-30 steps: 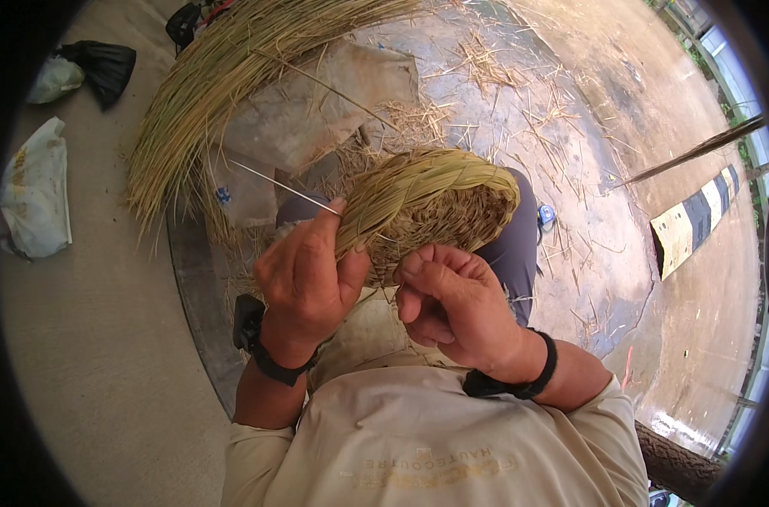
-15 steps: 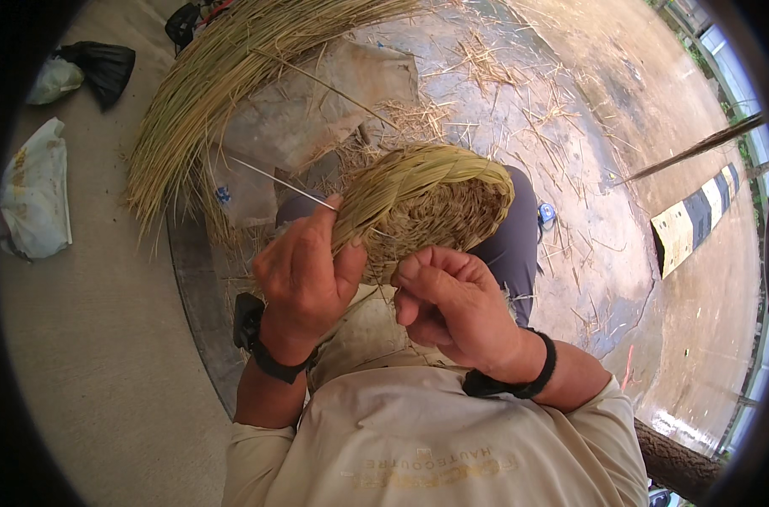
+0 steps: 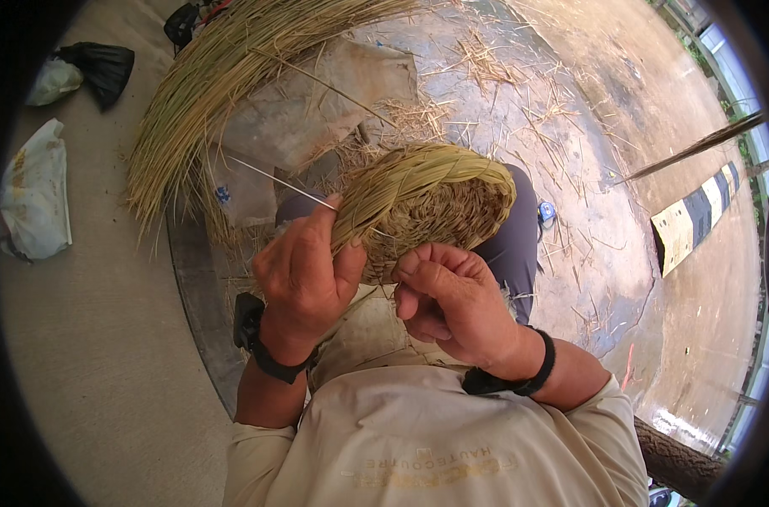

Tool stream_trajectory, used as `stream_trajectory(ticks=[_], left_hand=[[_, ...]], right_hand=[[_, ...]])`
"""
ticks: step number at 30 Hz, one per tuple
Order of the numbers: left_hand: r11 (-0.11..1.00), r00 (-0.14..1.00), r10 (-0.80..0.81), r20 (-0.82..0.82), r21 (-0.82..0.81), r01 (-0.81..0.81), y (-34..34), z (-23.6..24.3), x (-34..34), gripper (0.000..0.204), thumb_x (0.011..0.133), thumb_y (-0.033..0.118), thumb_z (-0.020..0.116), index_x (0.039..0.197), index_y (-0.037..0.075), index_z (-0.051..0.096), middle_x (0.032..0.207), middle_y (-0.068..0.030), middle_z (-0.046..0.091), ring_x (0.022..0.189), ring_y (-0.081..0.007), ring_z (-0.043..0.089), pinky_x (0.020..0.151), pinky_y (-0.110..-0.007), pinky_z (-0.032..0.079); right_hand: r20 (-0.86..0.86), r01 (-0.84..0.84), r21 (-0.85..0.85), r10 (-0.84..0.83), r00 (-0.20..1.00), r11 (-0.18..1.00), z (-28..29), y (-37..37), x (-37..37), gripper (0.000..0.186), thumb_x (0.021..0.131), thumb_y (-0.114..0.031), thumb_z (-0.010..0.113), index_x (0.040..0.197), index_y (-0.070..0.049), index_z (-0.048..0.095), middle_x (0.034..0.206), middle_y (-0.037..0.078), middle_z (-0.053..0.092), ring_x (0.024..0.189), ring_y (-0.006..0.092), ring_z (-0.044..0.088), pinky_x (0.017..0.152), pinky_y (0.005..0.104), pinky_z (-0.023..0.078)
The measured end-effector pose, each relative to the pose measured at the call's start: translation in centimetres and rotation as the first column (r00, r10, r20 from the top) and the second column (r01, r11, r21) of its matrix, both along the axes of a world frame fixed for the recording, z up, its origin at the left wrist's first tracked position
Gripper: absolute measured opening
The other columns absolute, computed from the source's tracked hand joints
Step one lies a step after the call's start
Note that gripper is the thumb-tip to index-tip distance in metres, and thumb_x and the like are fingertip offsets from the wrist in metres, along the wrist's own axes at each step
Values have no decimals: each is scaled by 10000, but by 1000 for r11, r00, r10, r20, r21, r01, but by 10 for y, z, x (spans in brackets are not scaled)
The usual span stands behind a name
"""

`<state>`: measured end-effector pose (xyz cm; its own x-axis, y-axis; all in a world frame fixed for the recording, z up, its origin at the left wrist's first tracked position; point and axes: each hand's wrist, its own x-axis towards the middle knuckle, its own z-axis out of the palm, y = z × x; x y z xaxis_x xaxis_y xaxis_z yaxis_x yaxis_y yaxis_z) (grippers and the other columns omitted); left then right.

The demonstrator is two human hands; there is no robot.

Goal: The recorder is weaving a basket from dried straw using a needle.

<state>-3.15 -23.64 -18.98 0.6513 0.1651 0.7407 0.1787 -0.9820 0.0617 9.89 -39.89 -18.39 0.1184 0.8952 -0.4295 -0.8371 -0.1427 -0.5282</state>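
Partly hidden basket (image 3: 426, 203) behind hands

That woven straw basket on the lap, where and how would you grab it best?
Grip the woven straw basket by its thick braided rim on the near edge, from below, where the left hand and right hand pinch it now; the domed body offers no firm edge.

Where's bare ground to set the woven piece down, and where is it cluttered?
Barest: the smooth grey floor left of the left hand, below the white bag. The brown ground right of the woven piece, before the striped block, has only scattered straw. Crowded: ahead, the straw bundle and sheet.
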Motion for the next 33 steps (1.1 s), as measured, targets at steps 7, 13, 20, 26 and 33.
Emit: stream_trajectory(ticks=[7, 13, 20, 26, 33], left_hand=[[1000, 1000, -7, 4, 7, 7, 0, -1, 1, 338, 895, 111, 698, 1166, -76, 616, 851, -122, 669, 628, -248, 648, 530, -369, 524], [1000, 1000, -5, -13, 5, 5, -1, 0, 0, 335, 898, 106, 696, 1165, -79, 614, 862, -131, 674, 623, -250, 646, 533, -367, 528], [1000, 1000, -25, -5, -7, 25, -1, -1, 0, 341, 902, 112, 697, 1172, -79, 616, 901, -142, 693, 662, -266, 674, 551, -374, 540], [1000, 1000, -20, -11, -1, 20, -1, -3, -2, 346, 907, 128, 701, 1175, -75, 620, 930, -152, 704, 708, -282, 697, 585, -377, 558], [999, 999, -37, -15, -7, 37, -2, -4, -2, 335, 915, 137, 702, 1162, -75, 624, 948, -166, 715, 728, -293, 713, 599, -377, 571]], right_hand=[[-19, 7, 16, -6, 1000, 1000, -1, 0, 0, 210, 1044, -246, 600, 1007, -45, 645, 781, 63, 667, 483, 64, 434, 430, 222, 327], [-43, 20, 23, -19, 999, 1000, -3, 1, 0, 201, 1045, -234, 592, 1000, -44, 641, 789, 73, 666, 472, 65, 414, 418, 227, 305], [-71, 46, 45, -43, 997, 998, -4, 2, -1, 191, 1048, -227, 600, 995, -48, 637, 787, 70, 670, 471, 61, 416, 415, 225, 304], [-33, 72, 42, -71, 997, 997, -6, 3, -5, 190, 1067, -234, 578, 998, -66, 632, 758, 50, 677, 423, 62, 352, 395, 242, 269], [32, 106, 49, -108, 994, 993, -8, 5, -7, 192, 1069, -244, 580, 1004, -71, 632, 779, 39, 688, 431, 59, 387, 410, 240, 306]])
